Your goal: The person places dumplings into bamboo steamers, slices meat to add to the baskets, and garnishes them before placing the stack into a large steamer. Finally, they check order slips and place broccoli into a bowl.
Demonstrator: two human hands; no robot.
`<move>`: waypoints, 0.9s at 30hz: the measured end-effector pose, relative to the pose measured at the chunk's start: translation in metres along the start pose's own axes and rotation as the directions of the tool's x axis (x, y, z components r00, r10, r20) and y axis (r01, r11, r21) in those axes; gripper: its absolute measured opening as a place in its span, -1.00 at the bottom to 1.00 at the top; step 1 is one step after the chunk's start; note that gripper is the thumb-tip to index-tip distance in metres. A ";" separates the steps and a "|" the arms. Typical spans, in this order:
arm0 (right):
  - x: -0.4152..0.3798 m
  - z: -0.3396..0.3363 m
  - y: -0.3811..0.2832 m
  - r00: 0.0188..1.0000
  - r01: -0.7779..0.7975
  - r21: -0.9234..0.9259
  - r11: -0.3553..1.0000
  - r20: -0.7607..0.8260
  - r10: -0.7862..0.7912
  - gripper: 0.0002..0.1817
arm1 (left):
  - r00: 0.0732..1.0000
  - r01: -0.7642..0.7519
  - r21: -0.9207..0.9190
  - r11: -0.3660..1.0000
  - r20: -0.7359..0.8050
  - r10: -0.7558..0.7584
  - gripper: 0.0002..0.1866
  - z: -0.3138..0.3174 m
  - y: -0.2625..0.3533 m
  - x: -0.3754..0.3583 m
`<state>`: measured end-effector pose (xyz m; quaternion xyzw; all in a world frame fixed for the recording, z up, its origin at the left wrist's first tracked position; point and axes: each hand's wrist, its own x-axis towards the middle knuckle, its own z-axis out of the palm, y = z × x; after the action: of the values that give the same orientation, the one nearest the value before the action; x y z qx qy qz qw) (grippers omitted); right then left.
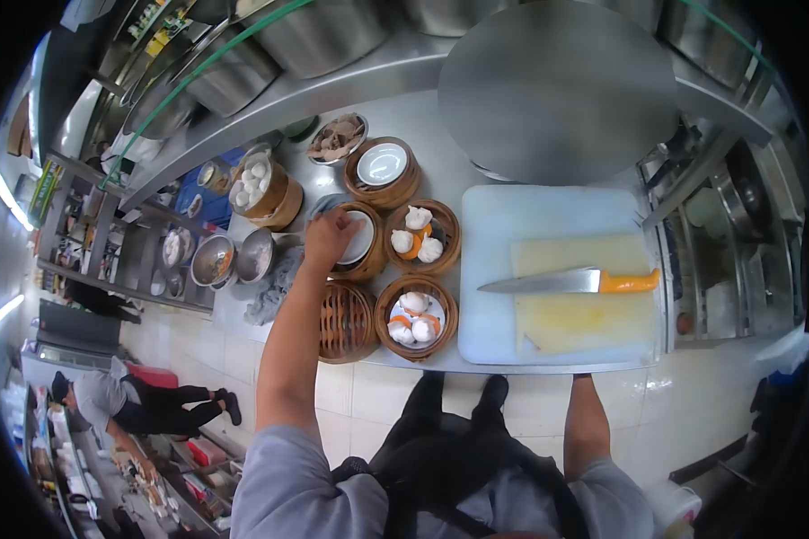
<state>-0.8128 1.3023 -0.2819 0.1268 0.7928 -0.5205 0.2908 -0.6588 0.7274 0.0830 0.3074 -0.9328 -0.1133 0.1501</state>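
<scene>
My left hand (pixel 330 237) reaches over a round bamboo steamer (pixel 368 266), its fingers closed at the edge of a white dish (pixel 360 239) inside it. A blue-grey cloth (pixel 327 205) lies just behind the hand. To the right, one steamer (pixel 458 241) holds white buns (pixel 419 217) with orange slices, and another steamer (pixel 452 329) nearer me holds similar buns (pixel 414 303). A slatted bamboo lid (pixel 345 321) lies beside it. Farther back, a steamer (pixel 395 189) contains a white dish (pixel 382 165). My right forearm (pixel 587 418) hangs by the table edge; that hand is hidden.
A knife (pixel 548 282) with an orange handle lies on a cutting board (pixel 487 332). Metal bowls (pixel 256 254) and a container of white balls (pixel 275 199) stand at left. A large metal disc (pixel 557 90) overhangs the back. A co-worker (pixel 108 400) bends at far left.
</scene>
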 end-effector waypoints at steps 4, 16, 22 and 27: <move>0.034 0.030 -0.004 0.993 -0.054 -0.030 0.998 -0.110 0.051 -0.74 | 0.963 0.164 -0.287 0.944 -0.160 -0.216 -0.62 -0.009 -0.012 -0.019; 0.011 0.008 -0.003 0.982 -0.061 -0.028 0.998 -0.182 0.055 -0.76 | 0.935 0.354 -0.053 0.934 0.018 -0.353 -0.62 -0.021 -0.049 -0.027; -0.222 -0.040 -0.082 0.997 -0.071 0.114 0.991 0.005 0.071 -0.76 | 0.900 0.374 -0.600 0.707 0.052 -0.432 -0.62 -0.070 -0.072 -0.054; -0.351 -0.004 -0.200 0.938 0.270 -0.272 0.924 0.293 -0.188 -0.69 | 0.936 0.257 -0.772 0.582 0.048 -0.350 -0.76 -0.108 -0.094 -0.107</move>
<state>-0.6345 1.2565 0.0779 -0.0841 0.8282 -0.4330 0.3456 -0.4891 0.7058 0.1321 0.3748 -0.7192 -0.5051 0.2953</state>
